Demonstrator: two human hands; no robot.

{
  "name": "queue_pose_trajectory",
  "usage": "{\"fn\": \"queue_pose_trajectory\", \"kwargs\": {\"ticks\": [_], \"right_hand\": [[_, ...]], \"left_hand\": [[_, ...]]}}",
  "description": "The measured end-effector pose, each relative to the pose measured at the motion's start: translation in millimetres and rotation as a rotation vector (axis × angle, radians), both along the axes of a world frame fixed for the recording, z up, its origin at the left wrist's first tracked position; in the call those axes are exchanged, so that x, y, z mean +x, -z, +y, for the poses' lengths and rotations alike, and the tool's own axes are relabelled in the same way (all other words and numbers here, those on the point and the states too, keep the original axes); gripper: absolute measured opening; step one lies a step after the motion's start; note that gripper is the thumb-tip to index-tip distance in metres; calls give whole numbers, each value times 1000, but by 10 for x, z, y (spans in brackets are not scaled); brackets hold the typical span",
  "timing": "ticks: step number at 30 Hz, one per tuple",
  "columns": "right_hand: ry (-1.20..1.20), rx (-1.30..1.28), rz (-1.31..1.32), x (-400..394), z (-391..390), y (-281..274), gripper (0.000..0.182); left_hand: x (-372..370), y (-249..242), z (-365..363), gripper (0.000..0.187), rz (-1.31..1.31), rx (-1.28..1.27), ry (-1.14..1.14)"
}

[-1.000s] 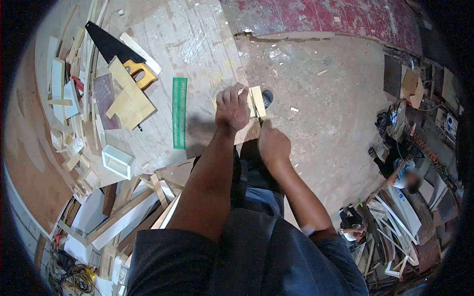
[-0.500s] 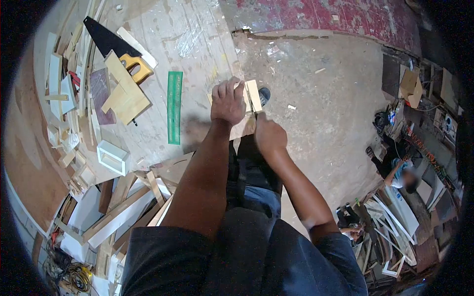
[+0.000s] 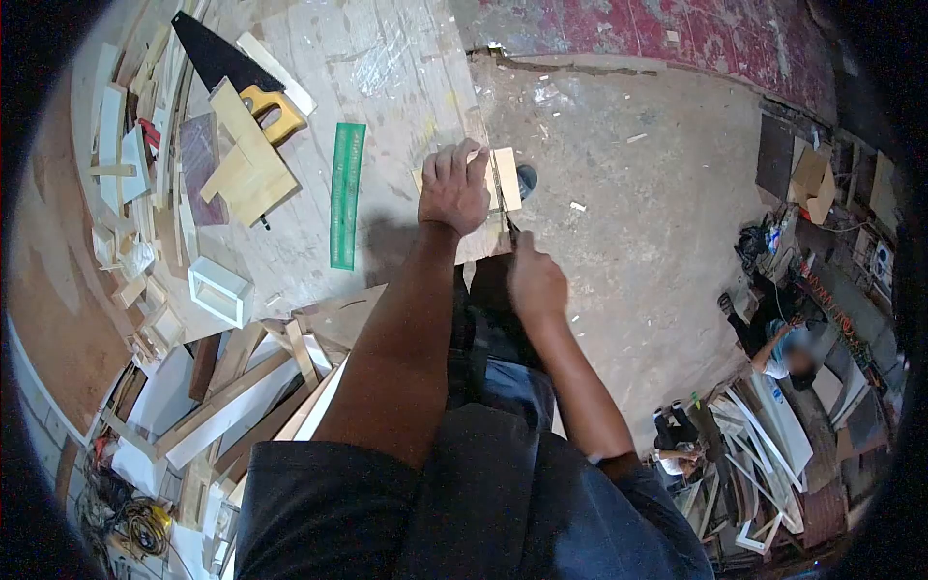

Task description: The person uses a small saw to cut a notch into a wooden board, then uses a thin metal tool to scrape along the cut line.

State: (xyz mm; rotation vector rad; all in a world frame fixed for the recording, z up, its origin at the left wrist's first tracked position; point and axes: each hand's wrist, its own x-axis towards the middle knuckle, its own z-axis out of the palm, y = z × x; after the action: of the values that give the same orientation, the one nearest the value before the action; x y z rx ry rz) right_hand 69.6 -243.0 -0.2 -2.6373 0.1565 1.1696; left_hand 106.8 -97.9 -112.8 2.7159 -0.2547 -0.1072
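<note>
A small pale wooden board [image 3: 506, 178] lies at the right edge of the work table. Pressed down on its left part is my left hand [image 3: 454, 188], its fingers resting flat on the wood and slightly bent. My right hand [image 3: 538, 280] is closed round the handle of a thin dark tool [image 3: 510, 224], whose narrow blade lies along the board just right of my left hand. What kind of blade it is cannot be made out. To the left, a green ruler-like strip [image 3: 347, 196] lies on the table.
A handsaw [image 3: 220, 60] with a yellow handle and a T-shaped wooden piece [image 3: 253, 174] lie at the upper left, near a white frame [image 3: 218, 292]. Wood scraps [image 3: 242, 401] are heaped below. Two people [image 3: 788, 353] sit at the right.
My right hand has moved down and slightly right with the tool, away from the board. My left hand still presses the board. The whole view has shifted slightly.
</note>
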Motion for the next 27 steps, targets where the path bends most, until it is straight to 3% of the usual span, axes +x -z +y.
{"fn": "queue_pose_trajectory", "kwargs": {"ticks": [2, 8, 12, 17, 23, 27], "right_hand": [[30, -2, 66, 104, -42, -220, 21], [65, 39, -85, 145, 96, 438, 24], [199, 7, 33, -15, 125, -19, 23], [103, 59, -74, 94, 149, 470, 24], [165, -11, 69, 17, 124, 79, 23], [113, 10, -57, 103, 193, 501, 26]], "left_hand": [[-40, 4, -2, 58, -10, 16, 2], [-41, -5, 4, 57, -19, -10, 0], [7, -4, 5, 58, -26, -22, 8], [-7, -16, 2, 58, -50, -8, -4], [6, 26, 0, 57, -61, -40, 0], [-15, 5, 12, 57, -88, -54, -5]]}}
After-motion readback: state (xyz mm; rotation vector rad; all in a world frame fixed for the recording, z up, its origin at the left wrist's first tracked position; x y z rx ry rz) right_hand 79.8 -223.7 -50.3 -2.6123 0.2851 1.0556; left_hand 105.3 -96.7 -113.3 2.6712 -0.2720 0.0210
